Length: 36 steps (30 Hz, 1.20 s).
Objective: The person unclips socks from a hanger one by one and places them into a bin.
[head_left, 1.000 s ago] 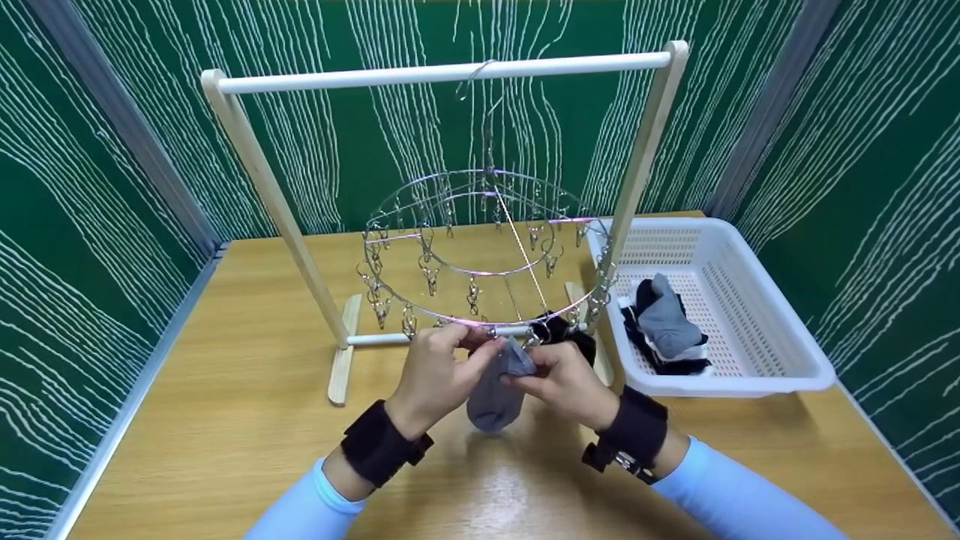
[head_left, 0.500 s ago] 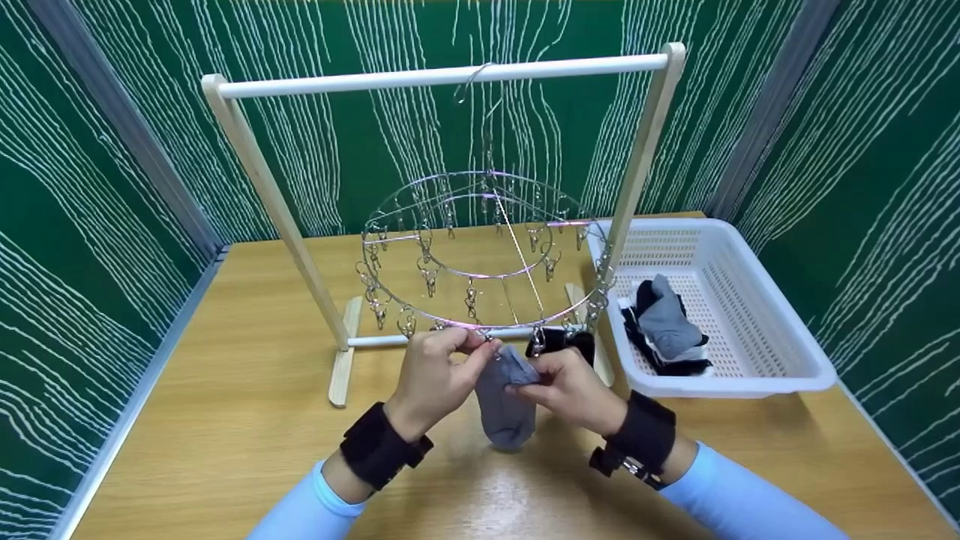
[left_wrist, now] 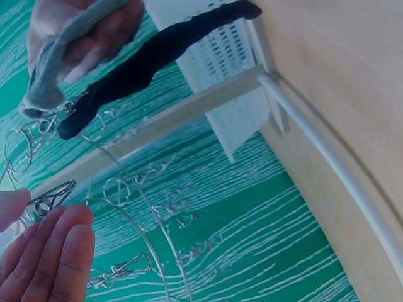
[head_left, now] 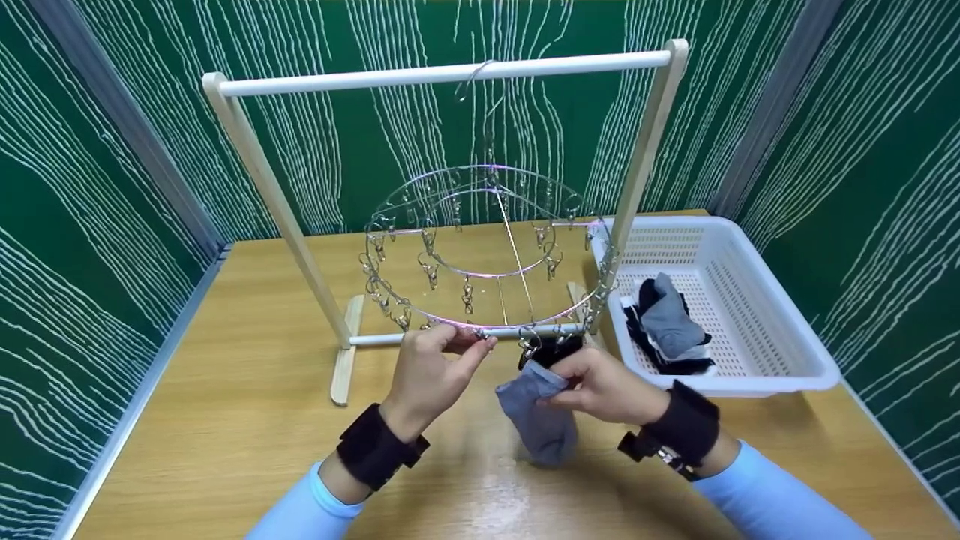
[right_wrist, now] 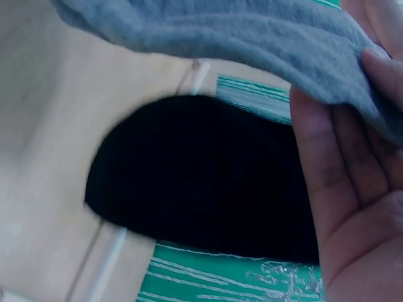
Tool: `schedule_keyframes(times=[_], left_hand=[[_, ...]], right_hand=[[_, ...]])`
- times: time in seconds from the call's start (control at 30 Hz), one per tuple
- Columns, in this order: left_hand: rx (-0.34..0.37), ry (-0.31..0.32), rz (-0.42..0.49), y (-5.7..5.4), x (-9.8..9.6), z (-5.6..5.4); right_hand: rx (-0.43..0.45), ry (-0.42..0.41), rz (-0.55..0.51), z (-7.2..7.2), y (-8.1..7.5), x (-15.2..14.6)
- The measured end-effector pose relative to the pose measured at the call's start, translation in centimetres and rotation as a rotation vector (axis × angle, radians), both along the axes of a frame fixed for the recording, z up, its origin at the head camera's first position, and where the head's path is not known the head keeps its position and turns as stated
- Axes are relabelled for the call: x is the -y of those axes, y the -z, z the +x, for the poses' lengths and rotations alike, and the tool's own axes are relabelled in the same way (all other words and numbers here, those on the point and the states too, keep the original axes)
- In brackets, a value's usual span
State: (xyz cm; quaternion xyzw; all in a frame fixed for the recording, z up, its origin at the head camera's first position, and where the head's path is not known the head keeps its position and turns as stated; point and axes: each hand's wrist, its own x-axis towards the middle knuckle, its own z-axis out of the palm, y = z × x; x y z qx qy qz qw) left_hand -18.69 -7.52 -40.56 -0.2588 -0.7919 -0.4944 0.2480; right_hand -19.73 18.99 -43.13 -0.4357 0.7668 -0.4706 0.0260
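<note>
My left hand [head_left: 435, 371] is at the front rim of the round wire hanger [head_left: 480, 275]. In the left wrist view its thumb and fingers pinch a metal clip [left_wrist: 53, 198], with no cloth in the clip. A grey sock [head_left: 536, 420] hangs from my right hand [head_left: 604, 386], which grips it near its cuff, to the right of that clip and apart from it. Just behind the grey sock, a black sock [right_wrist: 201, 176] hangs from the hanger's front right side, partly hidden by the right hand in the head view.
A wooden stand with a white top bar [head_left: 375, 79] carries the hanger by its hook. Several other metal clips [head_left: 429, 271] dangle from the rings. On the right sits a white basket [head_left: 750, 384] with a pile of grey, black and white socks [head_left: 671, 322].
The right hand has drawn the grey sock rightward and slightly down, away from the left hand and its clip. The left hand has stayed nearly in place.
</note>
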Motion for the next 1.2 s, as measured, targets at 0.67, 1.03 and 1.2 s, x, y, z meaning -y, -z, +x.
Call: schedule_keyframes(times=[0.67, 1.03, 1.2], left_hand=[[0.071, -0.03, 0.022, 0.3, 0.8, 0.0], [0.062, -0.028, 0.016, 0.2, 0.8, 0.0], [0.059, -0.034, 0.002, 0.2, 0.9, 0.0]], right_hand=[[0.013, 0.025, -0.208, -2.3, -5.9, -8.8], [0.103, 0.444, -0.065, -5.0, -7.6, -13.9], [0.138, 0.569, 0.053, -6.8, -6.7, -15.8]])
